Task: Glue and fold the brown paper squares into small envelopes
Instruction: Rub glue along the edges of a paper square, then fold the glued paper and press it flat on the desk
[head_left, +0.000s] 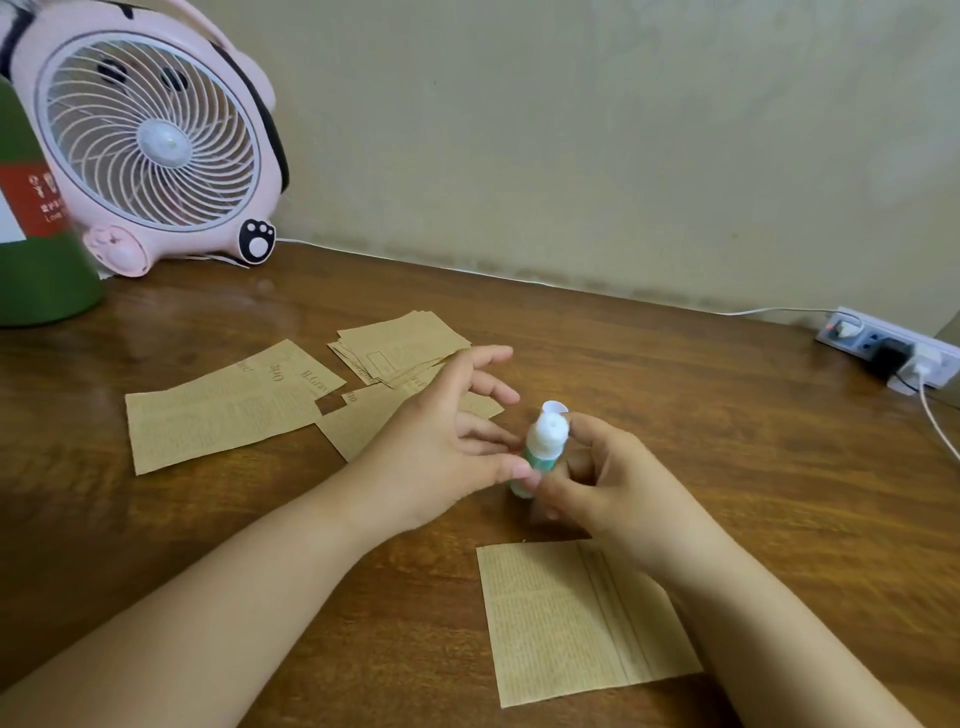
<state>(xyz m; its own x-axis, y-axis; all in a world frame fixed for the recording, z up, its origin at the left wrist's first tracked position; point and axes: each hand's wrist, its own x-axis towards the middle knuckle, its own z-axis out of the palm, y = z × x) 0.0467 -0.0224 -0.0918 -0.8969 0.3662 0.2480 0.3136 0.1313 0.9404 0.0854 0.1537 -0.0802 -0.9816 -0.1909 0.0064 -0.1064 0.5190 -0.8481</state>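
A small glue bottle (541, 447) with a white flip cap and green label stands tilted between my hands at the table's middle. My right hand (608, 483) grips its body with curled fingers. My left hand (447, 441) touches the bottle's lower part with thumb and a fingertip, its other fingers spread. The cap's lid is flipped up. A brown printed paper square (571, 629) lies flat near me, partly under my right forearm. A stack of cut squares (400, 345) and larger brown sheets (223, 408) lie farther left.
A pink desk fan (150, 135) stands at the back left beside a green cylinder (36, 234). A white power strip (893, 353) with plugs and a cable lies at the right edge against the wall. The table (727, 467) is dark wood.
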